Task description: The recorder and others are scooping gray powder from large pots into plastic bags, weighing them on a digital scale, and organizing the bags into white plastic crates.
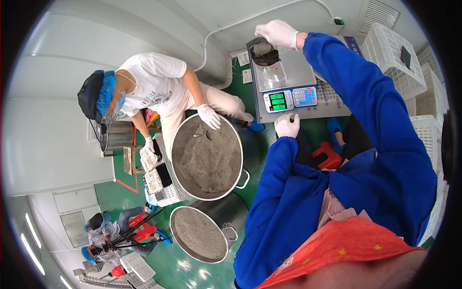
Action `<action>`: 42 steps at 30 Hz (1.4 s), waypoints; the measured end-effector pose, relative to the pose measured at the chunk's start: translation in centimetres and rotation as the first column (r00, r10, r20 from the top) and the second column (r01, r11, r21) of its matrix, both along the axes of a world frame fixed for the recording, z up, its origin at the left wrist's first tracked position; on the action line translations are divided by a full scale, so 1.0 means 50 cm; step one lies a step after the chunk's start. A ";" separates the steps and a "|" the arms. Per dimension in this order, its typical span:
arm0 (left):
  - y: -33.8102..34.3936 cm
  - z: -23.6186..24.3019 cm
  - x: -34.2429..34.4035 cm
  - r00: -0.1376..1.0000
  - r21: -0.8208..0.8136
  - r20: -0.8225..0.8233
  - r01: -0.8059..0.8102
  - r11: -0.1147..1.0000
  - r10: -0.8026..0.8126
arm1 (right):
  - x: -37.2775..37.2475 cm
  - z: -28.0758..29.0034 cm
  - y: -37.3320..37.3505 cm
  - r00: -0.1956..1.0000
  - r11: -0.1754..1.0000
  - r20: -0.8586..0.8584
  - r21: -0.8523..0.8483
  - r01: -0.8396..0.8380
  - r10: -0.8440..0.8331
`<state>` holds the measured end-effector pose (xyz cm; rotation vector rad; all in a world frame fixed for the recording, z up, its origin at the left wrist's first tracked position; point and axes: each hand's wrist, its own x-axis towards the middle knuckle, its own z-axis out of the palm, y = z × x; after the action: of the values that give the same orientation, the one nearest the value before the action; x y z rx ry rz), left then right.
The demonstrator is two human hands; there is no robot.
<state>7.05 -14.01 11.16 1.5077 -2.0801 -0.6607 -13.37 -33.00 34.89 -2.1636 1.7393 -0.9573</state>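
My right hand (278, 34), in a white glove, reaches over the digital scale (291, 65). Its curled fingers meet the mouth of a dark bag (251, 45) on the weighing plate; whatever is pinched there cannot be made out. Grey powder (263, 48) shows in the bag, whose lower part looks see-through. A lit green display and blue keypad are on the scale's front. Closer to me, my gloved left hand (287, 125) is loosely closed just before the scale's front, over my dark trousers, with nothing visible in it.
Left of me, a co-worker (156, 82) rests a gloved hand inside a large steel pot (236, 144) of grey powder. A second powder-filled pot (225, 250) stands nearer. White plastic crates (392, 62) are stacked at right. A red stool (329, 156) is beneath me; more people sit lower left.
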 end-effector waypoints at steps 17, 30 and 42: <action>-0.009 -0.012 -0.034 0.999 -0.043 -0.023 0.033 0.999 -0.034 | -0.442 -0.228 0.223 0.895 0.898 0.087 -0.005 0.440 -0.438; -0.010 -0.023 -0.033 0.998 -0.034 0.060 0.038 0.999 -0.036 | -0.443 -0.454 0.348 0.827 0.793 -0.129 0.237 0.561 -0.547; -0.017 -0.027 -0.031 0.996 -0.075 0.089 0.040 0.996 -0.033 | -0.468 -0.507 0.366 0.569 0.631 0.293 0.499 0.594 -0.768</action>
<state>5.50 -14.87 9.80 1.4833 -2.1774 -0.5300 -36.75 -14.70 9.53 -0.8415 2.2776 -1.0981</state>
